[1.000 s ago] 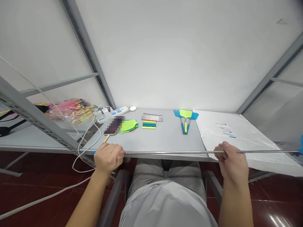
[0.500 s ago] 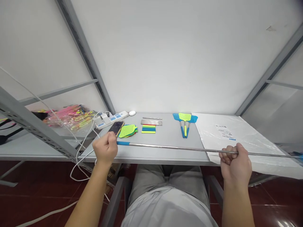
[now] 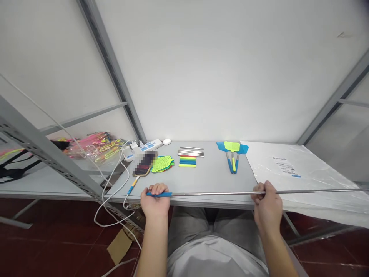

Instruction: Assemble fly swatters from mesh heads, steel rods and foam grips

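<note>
A long fly swatter (image 3: 216, 193) with a blue handle and a drawn-out metal rod lies level across my body at the desk's front edge. My left hand (image 3: 156, 200) is closed round its blue handle. Farther right, my right hand (image 3: 268, 202) grips the metal rod. The rod's far end runs out of view on the right. Beyond my hands lie a pile of green and blue swatter heads (image 3: 162, 164), a row of metal rods (image 3: 191, 152) and a stack of coloured handles (image 3: 187, 161). Several whole fly swatters (image 3: 232, 156) rest farther right.
On the left are a phone (image 3: 144, 165), a white power strip (image 3: 151, 145) and loose cables (image 3: 99, 219). A white plastic mailer bag (image 3: 268, 154) covers the desk's right side. Metal shelf posts (image 3: 115, 73) flank the desk (image 3: 213, 179). Bagged colourful items (image 3: 100, 148) lie on the left shelf.
My left hand has moved right and nearer to me with the handle. My right hand now sits closer to it on the rod. The blue piece at the far right has left view.
</note>
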Demonstrator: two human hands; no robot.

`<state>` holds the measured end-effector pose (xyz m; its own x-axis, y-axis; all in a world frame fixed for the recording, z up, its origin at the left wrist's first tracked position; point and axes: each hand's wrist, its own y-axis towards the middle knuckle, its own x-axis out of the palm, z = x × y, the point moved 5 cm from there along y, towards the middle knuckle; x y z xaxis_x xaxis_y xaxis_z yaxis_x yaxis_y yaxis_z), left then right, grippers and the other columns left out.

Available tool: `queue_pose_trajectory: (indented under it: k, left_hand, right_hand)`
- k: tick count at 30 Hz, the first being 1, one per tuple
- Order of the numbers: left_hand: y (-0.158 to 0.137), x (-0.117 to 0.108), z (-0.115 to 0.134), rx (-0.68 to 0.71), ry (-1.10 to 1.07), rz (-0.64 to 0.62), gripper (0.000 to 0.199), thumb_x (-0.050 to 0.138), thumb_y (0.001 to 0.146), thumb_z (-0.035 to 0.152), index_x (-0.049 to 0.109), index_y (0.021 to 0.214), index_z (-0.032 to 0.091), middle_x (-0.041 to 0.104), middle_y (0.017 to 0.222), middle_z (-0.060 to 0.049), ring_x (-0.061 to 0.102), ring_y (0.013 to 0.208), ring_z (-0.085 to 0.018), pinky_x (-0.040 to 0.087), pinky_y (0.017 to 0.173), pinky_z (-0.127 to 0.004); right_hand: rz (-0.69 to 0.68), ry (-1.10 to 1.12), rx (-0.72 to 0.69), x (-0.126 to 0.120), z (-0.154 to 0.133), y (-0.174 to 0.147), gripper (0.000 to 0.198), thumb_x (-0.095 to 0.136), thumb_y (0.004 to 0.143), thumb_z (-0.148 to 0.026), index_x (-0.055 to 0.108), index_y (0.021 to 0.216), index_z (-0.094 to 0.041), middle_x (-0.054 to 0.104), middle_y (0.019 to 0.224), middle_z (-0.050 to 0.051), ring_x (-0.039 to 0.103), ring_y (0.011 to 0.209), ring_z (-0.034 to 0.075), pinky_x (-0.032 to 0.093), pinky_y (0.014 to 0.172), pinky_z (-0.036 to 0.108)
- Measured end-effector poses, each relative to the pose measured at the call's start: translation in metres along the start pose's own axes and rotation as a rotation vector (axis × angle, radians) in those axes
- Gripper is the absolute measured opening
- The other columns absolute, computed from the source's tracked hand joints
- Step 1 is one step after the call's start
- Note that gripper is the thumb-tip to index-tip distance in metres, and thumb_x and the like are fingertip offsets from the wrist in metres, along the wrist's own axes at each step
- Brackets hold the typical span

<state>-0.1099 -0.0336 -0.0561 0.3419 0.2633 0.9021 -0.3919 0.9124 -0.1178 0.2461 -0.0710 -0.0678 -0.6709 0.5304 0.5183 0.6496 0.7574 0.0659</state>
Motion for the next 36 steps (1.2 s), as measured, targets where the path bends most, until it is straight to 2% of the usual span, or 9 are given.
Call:
queue_pose_trajectory:
  k: [4,9,14,17,19,22,27,31,36]
  left_hand:
    - [-0.008,-0.002,-0.010,-0.051,-0.067,-0.026,0.038,0.033,0.090,0.040,0.034,0.058,0.019,0.029,0.049,0.005,0.034,0.041,-0.008,0.034,0.042,-0.019]
    - [-0.008,-0.005,-0.022,-0.076,-0.096,0.004,0.049,0.021,0.095,0.049,0.035,0.058,0.020,0.029,0.049,0.005,0.034,0.041,-0.009,0.032,0.042,-0.021]
    - [-0.012,-0.012,-0.023,0.044,-0.082,0.058,0.048,0.022,0.097,0.056,0.037,0.068,0.021,0.033,0.054,0.005,0.037,0.043,-0.010,0.030,0.042,-0.021]
    - [-0.017,-0.009,-0.015,0.173,-0.091,0.097,0.036,0.027,0.098,0.049,0.041,0.077,0.022,0.035,0.058,0.005,0.040,0.046,-0.010,0.032,0.044,-0.021]
    - [-0.021,-0.004,-0.011,0.226,-0.092,0.119,0.029,0.029,0.098,0.042,0.043,0.082,0.022,0.037,0.061,0.005,0.042,0.049,-0.010,0.036,0.048,-0.022]
    - [-0.025,0.003,-0.008,0.262,-0.079,0.155,0.027,0.029,0.099,0.037,0.044,0.082,0.021,0.041,0.066,0.004,0.046,0.054,-0.010,0.042,0.056,-0.025]
    - [-0.035,0.015,-0.012,0.321,0.024,0.170,0.027,0.043,0.097,0.043,0.049,0.083,0.021,0.051,0.080,0.002,0.051,0.067,-0.011,0.045,0.066,-0.028]
    - [-0.046,0.028,-0.019,0.408,0.175,0.082,0.034,0.056,0.089,0.053,0.052,0.081,0.020,0.052,0.085,0.001,0.052,0.071,-0.011,0.044,0.066,-0.026]
    - [-0.062,0.035,-0.045,0.367,0.242,0.050,0.038,0.054,0.089,0.057,0.057,0.080,0.020,0.054,0.083,-0.001,0.054,0.077,-0.012,0.043,0.069,-0.023]
  right_hand:
    - [-0.056,-0.018,0.062,0.019,0.016,-0.026,0.029,0.048,0.092,-0.044,0.062,0.085,-0.019,0.055,0.072,-0.001,0.047,0.053,0.009,0.035,0.046,0.022]
    - [-0.151,0.000,0.106,0.034,0.014,-0.047,0.033,0.048,0.092,-0.051,0.063,0.102,-0.024,0.063,0.095,0.003,0.063,0.078,0.015,0.044,0.053,0.023]
    - [-0.245,0.029,0.191,0.044,0.024,-0.058,0.036,0.045,0.094,-0.056,0.061,0.111,-0.028,0.066,0.110,0.005,0.066,0.100,0.021,0.050,0.069,0.029]
    - [-0.362,0.049,0.254,0.050,0.025,-0.060,0.038,0.053,0.093,-0.050,0.056,0.125,-0.031,0.060,0.131,0.006,0.057,0.121,0.024,0.049,0.085,0.032]
    - [-0.444,0.093,0.314,0.053,0.024,-0.061,0.042,0.058,0.091,-0.045,0.052,0.131,-0.032,0.056,0.137,0.006,0.056,0.123,0.026,0.048,0.092,0.038]
    - [-0.478,0.146,0.342,0.054,0.021,-0.061,0.045,0.064,0.088,-0.041,0.053,0.130,-0.029,0.062,0.129,0.008,0.059,0.119,0.028,0.048,0.094,0.043]
    - [-0.421,0.077,0.281,0.048,0.023,-0.054,0.041,0.071,0.082,-0.042,0.059,0.118,-0.026,0.073,0.104,0.006,0.066,0.105,0.022,0.053,0.085,0.035]
    - [-0.403,0.087,0.239,0.041,0.020,-0.043,0.028,0.071,0.083,-0.041,0.064,0.103,-0.024,0.075,0.101,0.005,0.067,0.104,0.021,0.053,0.087,0.036]
    - [-0.399,0.080,0.222,0.038,0.017,-0.039,0.023,0.071,0.083,-0.042,0.066,0.098,-0.025,0.075,0.102,0.005,0.065,0.112,0.022,0.052,0.090,0.038]
